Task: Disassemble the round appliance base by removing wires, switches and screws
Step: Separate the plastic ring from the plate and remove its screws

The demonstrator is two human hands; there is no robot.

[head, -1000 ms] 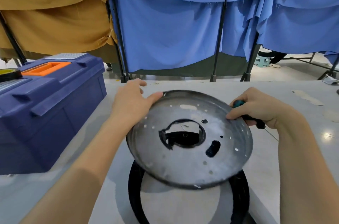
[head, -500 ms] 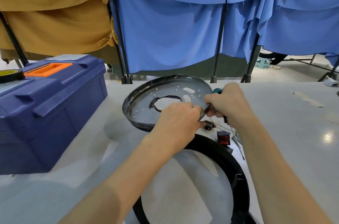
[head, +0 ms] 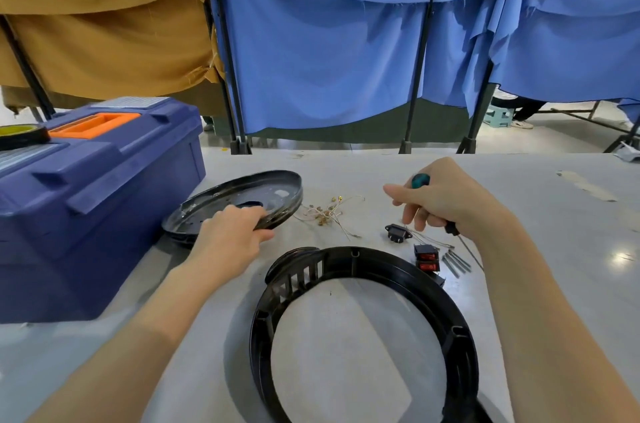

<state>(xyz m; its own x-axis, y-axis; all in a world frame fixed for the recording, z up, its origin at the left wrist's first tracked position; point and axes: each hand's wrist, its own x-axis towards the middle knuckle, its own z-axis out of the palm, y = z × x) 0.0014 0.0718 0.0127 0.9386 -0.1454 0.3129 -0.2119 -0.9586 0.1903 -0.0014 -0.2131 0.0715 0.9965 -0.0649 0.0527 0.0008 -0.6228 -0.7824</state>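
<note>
Task looks close to finished, judging by the layout. The round base is already split in two. The black ring (head: 374,258) lies flat at the middle of the worktop (head: 554,249), toward its near edge, with nothing inside its opening. The metal plate (head: 239,201) sits further back and to the left, just beside the blue toolbox (head: 97,208), tilted with its right side raised.

Loose parts lie between ring and far edge: a tangle of wires (head: 329,211) just right of the plate, a black socket (head: 398,234), two red switches (head: 426,258) touching the ring's far right rim, and a few screws (head: 457,261) next to them. What is left is probably only setting the plate down. Whether any screw remains in the plate or ring cannot be told.

Left hand (head: 232,239) grips the plate's near rim, fingers curled over the top. Right hand (head: 446,201) hovers above the socket, well apart from the plate. Its lower fingers are wrapped around a screwdriver (head: 420,180) whose shaft points down toward the screws, with thumb and forefinger loosely extended. A tape roll (head: 20,137) sits on the toolbox.
</note>
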